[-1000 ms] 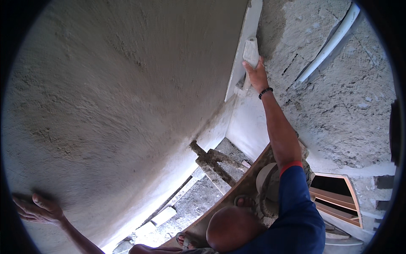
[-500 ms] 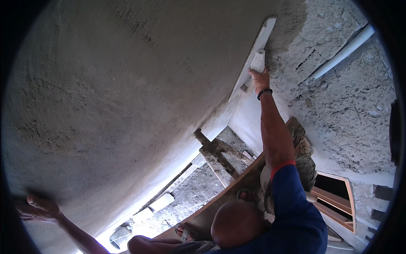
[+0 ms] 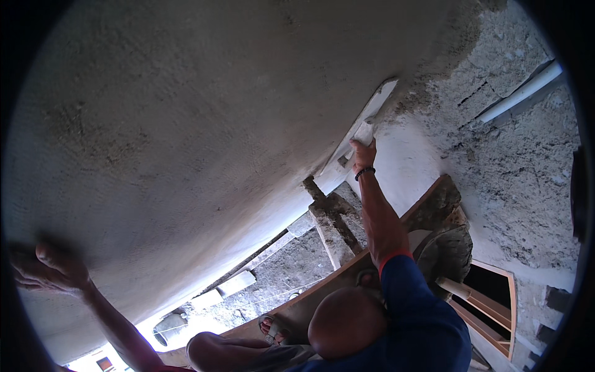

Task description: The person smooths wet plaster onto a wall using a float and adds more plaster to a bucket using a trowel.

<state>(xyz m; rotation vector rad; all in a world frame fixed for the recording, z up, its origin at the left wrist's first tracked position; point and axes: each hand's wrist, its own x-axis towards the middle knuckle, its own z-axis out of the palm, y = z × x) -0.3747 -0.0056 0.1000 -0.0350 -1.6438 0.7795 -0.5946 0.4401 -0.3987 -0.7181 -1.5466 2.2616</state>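
My right hand [image 3: 364, 155] is wrapped round the handle of a long, pale plastering float [image 3: 380, 99]. The float's blade lies along the grey plastered wall [image 3: 186, 155], close to the corner with a rougher wall. At far left my left hand [image 3: 52, 270] has its fingers spread and is raised beside the plastered wall, its shadow falling there. Whether that palm touches the plaster I cannot tell. Nothing shows in it.
Below me is a wooden plank [image 3: 297, 310] with sandalled feet on it. A mortar-crusted timber [image 3: 338, 223] stands against the wall. A mortar-caked container [image 3: 455, 248] sits at right, near a wood-framed opening [image 3: 511, 310]. A white pipe [image 3: 520, 93] runs in the rough wall.
My right hand has drawn the float downward and a little left along the wall's corner edge. My left hand is slightly higher. The whole view has tilted a little.
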